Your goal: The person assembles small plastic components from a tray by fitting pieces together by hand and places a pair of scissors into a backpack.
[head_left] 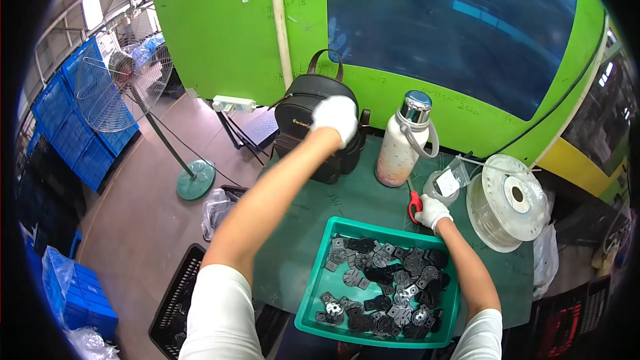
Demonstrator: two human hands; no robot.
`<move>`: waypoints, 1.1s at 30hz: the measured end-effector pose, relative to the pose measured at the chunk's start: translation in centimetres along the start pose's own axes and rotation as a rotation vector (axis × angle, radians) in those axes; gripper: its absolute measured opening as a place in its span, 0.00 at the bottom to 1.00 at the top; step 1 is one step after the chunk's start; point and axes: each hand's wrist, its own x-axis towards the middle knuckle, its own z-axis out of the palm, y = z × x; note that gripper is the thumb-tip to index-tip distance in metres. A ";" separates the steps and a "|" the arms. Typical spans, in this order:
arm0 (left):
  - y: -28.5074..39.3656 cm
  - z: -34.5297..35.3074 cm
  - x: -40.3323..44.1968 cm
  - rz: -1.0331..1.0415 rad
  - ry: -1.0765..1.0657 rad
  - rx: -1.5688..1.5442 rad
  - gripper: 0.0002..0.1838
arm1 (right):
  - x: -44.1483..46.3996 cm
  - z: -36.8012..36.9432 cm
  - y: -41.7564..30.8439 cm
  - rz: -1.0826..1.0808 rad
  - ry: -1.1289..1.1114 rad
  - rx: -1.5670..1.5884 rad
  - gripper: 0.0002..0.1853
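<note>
My left hand (336,121), in a white glove, is raised in front of a black backpack (301,117) standing at the back of the green table. Its fingers are hidden, so I cannot tell whether it touches the bag. In its white glove, my right hand (433,213) is closed on the red handle of a pair of scissors (415,206), whose blades point toward the bottle. A white bottle (396,150) with a shiny lid and a carrying loop stands just beyond. Nearer to me, a green tray (311,288) holds several black plastic parts (401,281).
To the right are a clear plastic spool (497,208) and a small roll with a plastic bag (445,185). A green machine (220,33) rises behind the table (293,240). At the left stand a fan (123,70), a black crate (175,307) and blue bins (87,300).
</note>
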 end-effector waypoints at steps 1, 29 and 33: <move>1.5 1.0 -1.3 0.071 -0.044 0.067 0.11 | -0.1 -0.1 0.5 -0.024 -0.013 0.002 0.25; -10.4 1.7 -10.0 0.459 0.448 -0.029 0.15 | 3.4 -16.4 -20.9 -0.698 -0.214 0.374 0.21; -10.5 2.0 -10.4 0.472 0.480 -0.058 0.15 | 2.5 -16.4 -26.2 -0.528 -0.042 -0.097 0.17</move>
